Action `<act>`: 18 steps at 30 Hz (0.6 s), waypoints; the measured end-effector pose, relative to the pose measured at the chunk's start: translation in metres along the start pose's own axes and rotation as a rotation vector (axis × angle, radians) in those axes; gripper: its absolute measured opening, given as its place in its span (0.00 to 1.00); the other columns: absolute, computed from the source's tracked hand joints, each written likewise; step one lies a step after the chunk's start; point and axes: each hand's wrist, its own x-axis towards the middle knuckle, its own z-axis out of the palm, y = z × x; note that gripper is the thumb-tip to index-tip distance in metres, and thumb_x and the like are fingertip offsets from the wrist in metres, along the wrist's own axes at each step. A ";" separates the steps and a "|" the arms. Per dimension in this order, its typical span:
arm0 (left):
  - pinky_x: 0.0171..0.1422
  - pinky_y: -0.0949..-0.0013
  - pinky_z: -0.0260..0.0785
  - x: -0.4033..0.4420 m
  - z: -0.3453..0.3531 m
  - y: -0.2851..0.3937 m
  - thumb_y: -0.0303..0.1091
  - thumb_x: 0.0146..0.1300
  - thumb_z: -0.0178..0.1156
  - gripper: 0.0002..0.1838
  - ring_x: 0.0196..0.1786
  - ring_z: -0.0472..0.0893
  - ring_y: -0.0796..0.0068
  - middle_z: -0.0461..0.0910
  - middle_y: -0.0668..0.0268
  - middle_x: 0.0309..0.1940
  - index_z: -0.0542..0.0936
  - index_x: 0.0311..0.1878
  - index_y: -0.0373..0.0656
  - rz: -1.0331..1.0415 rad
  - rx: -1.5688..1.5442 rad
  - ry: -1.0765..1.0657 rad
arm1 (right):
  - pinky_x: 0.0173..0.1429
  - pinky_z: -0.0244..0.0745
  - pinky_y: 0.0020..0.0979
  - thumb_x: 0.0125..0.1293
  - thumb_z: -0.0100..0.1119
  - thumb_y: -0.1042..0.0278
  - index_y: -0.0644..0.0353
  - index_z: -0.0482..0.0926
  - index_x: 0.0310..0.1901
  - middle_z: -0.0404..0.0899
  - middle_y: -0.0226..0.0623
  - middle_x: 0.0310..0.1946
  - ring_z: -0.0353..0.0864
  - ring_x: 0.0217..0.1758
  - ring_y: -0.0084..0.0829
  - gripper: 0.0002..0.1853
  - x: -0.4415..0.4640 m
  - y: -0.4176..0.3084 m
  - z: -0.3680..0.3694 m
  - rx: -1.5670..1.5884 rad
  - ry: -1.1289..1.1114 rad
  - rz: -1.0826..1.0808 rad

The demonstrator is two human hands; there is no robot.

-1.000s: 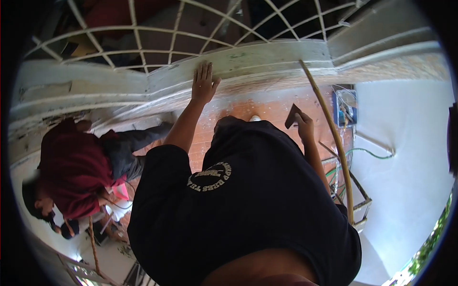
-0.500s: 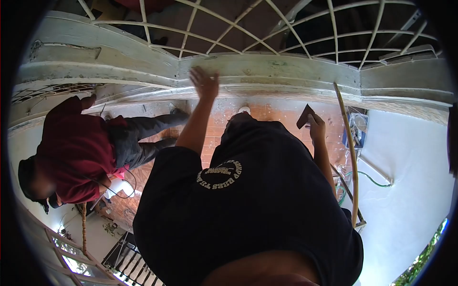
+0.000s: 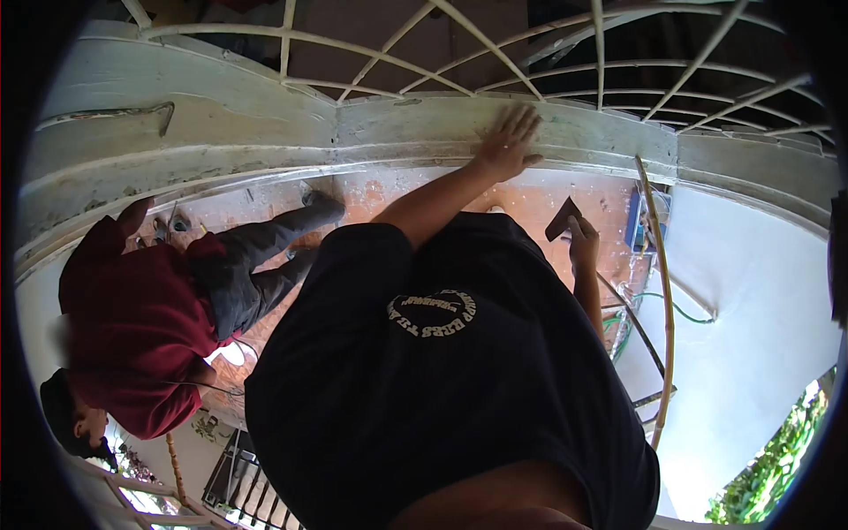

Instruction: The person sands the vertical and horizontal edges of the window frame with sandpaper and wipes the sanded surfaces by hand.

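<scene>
My left hand is open, its fingers slightly blurred, at the pale, worn ledge below a white metal grille. The arm reaches across in front of my dark shirt. Lower and to the right, my right hand is closed on a dark flat piece with a pointed corner, held away from the ledge.
On the left is another person in a dark red top, one arm raised toward the ledge. A long wooden pole leans at the right, near a blue tray, a green hose and a white wall.
My left hand has moved right along the ledge. My right hand still holds the dark piece. The view has shifted, and the other person's head and body have changed position.
</scene>
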 end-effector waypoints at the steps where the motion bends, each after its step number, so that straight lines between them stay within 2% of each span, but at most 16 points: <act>1: 0.84 0.48 0.37 -0.011 -0.007 -0.009 0.63 0.70 0.50 0.45 0.82 0.48 0.52 0.51 0.49 0.79 0.59 0.77 0.35 -0.071 -0.006 0.010 | 0.38 0.80 0.28 0.71 0.60 0.62 0.65 0.84 0.46 0.83 0.32 0.36 0.82 0.36 0.23 0.14 -0.002 0.010 -0.003 0.004 0.012 0.029; 2: 0.85 0.49 0.35 -0.024 -0.016 -0.020 0.63 0.69 0.51 0.45 0.82 0.47 0.53 0.52 0.51 0.80 0.58 0.77 0.36 -0.141 -0.006 0.017 | 0.38 0.80 0.28 0.71 0.60 0.62 0.65 0.84 0.46 0.83 0.32 0.36 0.82 0.36 0.23 0.14 -0.004 0.018 -0.006 -0.001 0.002 0.032; 4: 0.85 0.48 0.35 -0.056 -0.036 -0.047 0.64 0.68 0.52 0.47 0.83 0.46 0.53 0.51 0.50 0.80 0.58 0.77 0.35 -0.177 0.004 0.014 | 0.37 0.80 0.28 0.71 0.60 0.62 0.65 0.84 0.45 0.83 0.33 0.35 0.82 0.36 0.24 0.13 -0.009 0.033 -0.012 0.003 0.042 0.112; 7: 0.84 0.48 0.37 -0.105 -0.068 -0.081 0.62 0.68 0.54 0.47 0.82 0.47 0.50 0.52 0.48 0.79 0.57 0.77 0.34 -0.291 0.015 0.020 | 0.37 0.81 0.28 0.71 0.60 0.61 0.64 0.83 0.45 0.81 0.32 0.33 0.81 0.35 0.24 0.13 -0.009 0.041 -0.021 -0.042 0.056 0.110; 9: 0.83 0.44 0.39 -0.135 -0.081 -0.101 0.56 0.68 0.57 0.45 0.80 0.51 0.43 0.52 0.44 0.78 0.57 0.76 0.32 -0.360 0.098 0.060 | 0.37 0.81 0.28 0.71 0.60 0.61 0.64 0.83 0.44 0.81 0.31 0.32 0.81 0.35 0.24 0.13 -0.006 0.036 -0.022 -0.048 0.065 0.103; 12: 0.83 0.43 0.39 -0.169 -0.098 -0.114 0.56 0.69 0.56 0.45 0.79 0.51 0.39 0.52 0.41 0.77 0.57 0.76 0.29 -0.498 0.164 0.063 | 0.37 0.80 0.27 0.71 0.60 0.61 0.63 0.82 0.43 0.80 0.30 0.31 0.80 0.35 0.23 0.12 0.001 0.025 -0.023 -0.027 0.106 0.089; 13: 0.83 0.43 0.40 -0.179 -0.100 -0.117 0.57 0.70 0.53 0.46 0.79 0.50 0.36 0.51 0.35 0.76 0.56 0.75 0.25 -0.513 0.226 0.036 | 0.37 0.80 0.27 0.71 0.60 0.60 0.63 0.82 0.42 0.79 0.30 0.31 0.80 0.35 0.23 0.12 0.007 0.026 -0.024 -0.056 0.088 0.083; 14: 0.83 0.43 0.40 -0.183 -0.099 -0.116 0.57 0.70 0.53 0.46 0.79 0.50 0.36 0.51 0.35 0.76 0.56 0.75 0.25 -0.514 0.229 0.034 | 0.37 0.80 0.27 0.71 0.60 0.60 0.62 0.82 0.42 0.79 0.30 0.31 0.80 0.34 0.23 0.12 0.011 0.023 -0.023 -0.083 0.072 0.077; 16: 0.83 0.44 0.38 -0.189 -0.097 -0.114 0.59 0.71 0.52 0.47 0.79 0.48 0.35 0.50 0.31 0.75 0.55 0.74 0.23 -0.739 0.272 0.103 | 0.36 0.80 0.28 0.71 0.60 0.60 0.62 0.82 0.39 0.77 0.29 0.29 0.79 0.34 0.22 0.12 0.017 0.020 -0.018 -0.068 0.058 0.067; 18: 0.83 0.44 0.37 -0.183 -0.091 -0.113 0.59 0.71 0.52 0.47 0.79 0.48 0.34 0.50 0.29 0.74 0.55 0.74 0.22 -0.777 0.266 0.116 | 0.36 0.80 0.29 0.71 0.59 0.61 0.61 0.82 0.37 0.76 0.29 0.28 0.78 0.32 0.22 0.12 0.019 0.005 -0.005 -0.112 0.067 0.027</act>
